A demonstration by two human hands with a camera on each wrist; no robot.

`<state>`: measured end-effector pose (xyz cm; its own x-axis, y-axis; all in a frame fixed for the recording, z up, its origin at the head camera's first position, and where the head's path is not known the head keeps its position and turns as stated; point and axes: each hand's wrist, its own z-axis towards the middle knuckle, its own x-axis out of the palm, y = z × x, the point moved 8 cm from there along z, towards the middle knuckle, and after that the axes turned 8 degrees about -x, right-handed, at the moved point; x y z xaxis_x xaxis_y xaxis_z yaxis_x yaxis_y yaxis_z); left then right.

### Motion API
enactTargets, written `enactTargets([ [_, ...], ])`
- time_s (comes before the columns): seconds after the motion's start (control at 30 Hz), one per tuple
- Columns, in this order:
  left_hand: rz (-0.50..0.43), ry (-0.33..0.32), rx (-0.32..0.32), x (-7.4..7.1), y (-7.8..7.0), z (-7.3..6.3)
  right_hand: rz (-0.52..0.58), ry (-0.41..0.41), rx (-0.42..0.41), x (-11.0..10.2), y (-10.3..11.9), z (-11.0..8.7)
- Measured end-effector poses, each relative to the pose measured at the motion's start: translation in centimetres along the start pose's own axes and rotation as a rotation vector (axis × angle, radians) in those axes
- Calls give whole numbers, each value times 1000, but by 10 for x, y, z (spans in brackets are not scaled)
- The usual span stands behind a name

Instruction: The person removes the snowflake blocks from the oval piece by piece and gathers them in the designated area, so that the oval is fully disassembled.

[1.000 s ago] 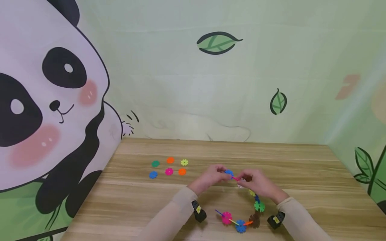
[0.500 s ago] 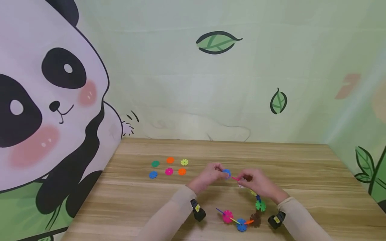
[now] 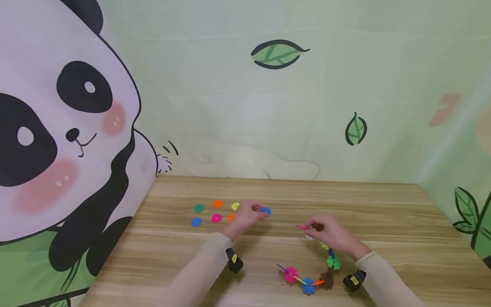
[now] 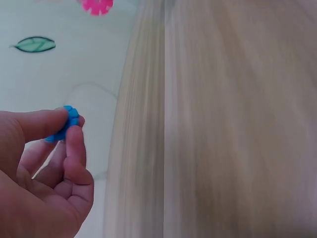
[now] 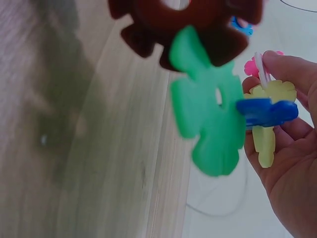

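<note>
Head cam: my L grip pinches a blue disc; R grip holds the chain by its white disc. If I tug, it'd prob. pop apart.

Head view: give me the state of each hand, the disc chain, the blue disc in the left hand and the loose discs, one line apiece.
Left hand: pinching the blue disc.
Right hand: gripping the disc chain near its pink end.
Disc chain: linked, curved, its two ends apart.
Blue disc: held, apart from the chain.
Six loose discs: lying separately on the table, two partly hidden by the left hand.
</note>
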<state>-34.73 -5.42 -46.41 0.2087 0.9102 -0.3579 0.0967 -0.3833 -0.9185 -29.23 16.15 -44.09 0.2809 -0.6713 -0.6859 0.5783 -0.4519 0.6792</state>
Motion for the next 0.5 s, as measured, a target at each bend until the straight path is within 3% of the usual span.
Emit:
enactTargets([
  [0.2,82,-35,-53,-17,13,7,1,-7,-6,-2,1,-2],
  [0.37,103,-42,-69,-26,22,12,-2,-17,-14,-3,1,-3],
  [0.5,183,-63,-68,-34,29,15,-22,-16,-10,-3,2,-4],
])
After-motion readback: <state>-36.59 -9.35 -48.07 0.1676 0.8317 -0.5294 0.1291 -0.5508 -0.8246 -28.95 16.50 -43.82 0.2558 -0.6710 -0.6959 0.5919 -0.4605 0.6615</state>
